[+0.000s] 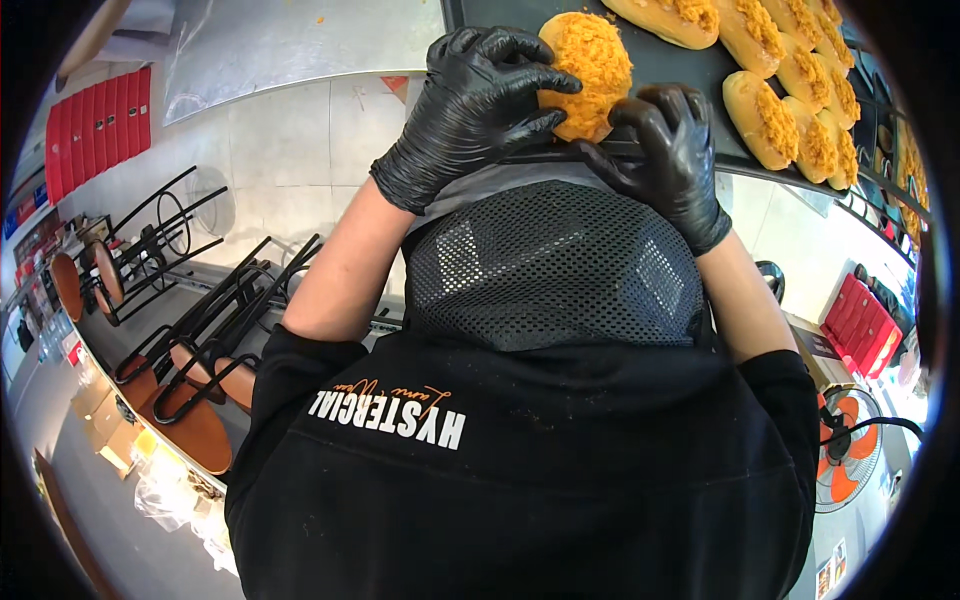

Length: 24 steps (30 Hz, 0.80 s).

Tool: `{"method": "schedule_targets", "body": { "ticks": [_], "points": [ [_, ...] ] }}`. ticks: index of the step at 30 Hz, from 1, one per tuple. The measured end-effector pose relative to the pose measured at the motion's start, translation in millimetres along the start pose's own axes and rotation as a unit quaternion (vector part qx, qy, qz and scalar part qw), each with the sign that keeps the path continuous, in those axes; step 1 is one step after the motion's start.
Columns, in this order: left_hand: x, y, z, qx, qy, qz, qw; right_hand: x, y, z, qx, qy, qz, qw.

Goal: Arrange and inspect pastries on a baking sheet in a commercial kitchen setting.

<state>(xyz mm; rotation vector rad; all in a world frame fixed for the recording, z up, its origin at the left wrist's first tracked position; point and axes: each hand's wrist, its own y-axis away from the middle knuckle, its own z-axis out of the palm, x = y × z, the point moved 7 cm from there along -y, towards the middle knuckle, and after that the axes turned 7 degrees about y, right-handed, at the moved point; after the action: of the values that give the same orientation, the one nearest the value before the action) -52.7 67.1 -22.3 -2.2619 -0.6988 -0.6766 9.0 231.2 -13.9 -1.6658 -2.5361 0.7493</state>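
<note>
"Where is the bun sitting, and what are the hands doing?"

"It is sitting over the near edge of the dark tray. The left hand is grasping its left side; the right hand is resting half-curled at its lower right, grip unclear."

"How is it likely handling?"

"Probably it is behaving as light, soft, easily dented. Favour the sides; the loose topping is risking shedding."
</note>
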Motion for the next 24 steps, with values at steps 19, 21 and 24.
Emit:
{"method": "schedule_targets", "body": {
  "ticks": [19, 21, 24],
  "points": [
    [5.5, -12.0, -0.6, 0.041, 0.059, -0.106, 0.992, 19.6, -7.0, -3.5, -0.001, -0.052, 0.057, 0.997],
    [7.1, -17.1, 1.1, 0.034, 0.017, -0.103, 0.994, 17.7, -6.9, -6.1, 0.01, -0.042, 0.045, 0.998],
    [1.9, -18.6, -2.3, 0.041, 0.004, -0.115, 0.992, 21.5, -7.0, -10.9, 0.027, -0.044, 0.048, 0.998]
  ]
}}
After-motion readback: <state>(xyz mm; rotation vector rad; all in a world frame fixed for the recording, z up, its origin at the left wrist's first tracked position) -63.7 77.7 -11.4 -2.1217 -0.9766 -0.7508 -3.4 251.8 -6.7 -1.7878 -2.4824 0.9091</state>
